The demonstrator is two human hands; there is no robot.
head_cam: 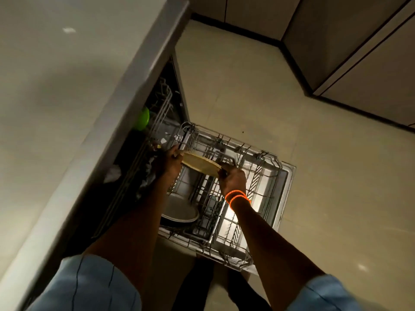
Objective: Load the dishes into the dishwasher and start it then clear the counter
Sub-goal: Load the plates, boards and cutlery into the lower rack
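Note:
A cream-coloured plate (200,164) hangs tilted above the pulled-out lower rack (267,176) of the open dishwasher. My left hand (167,163) grips the plate's left rim. My right hand (232,179), with orange bracelets on the wrist, grips its right rim. A large grey pan (179,209) lies in the rack below my left forearm. A green cup (142,118) sits in the upper rack (160,108), under the counter edge.
The pale countertop (67,86) runs along the left, its edge overhanging the dishwasher. Beige floor tiles (314,153) spread to the right. Cabinet fronts (359,52) with a dark plinth stand at the upper right. The rack's right half holds only bare tines.

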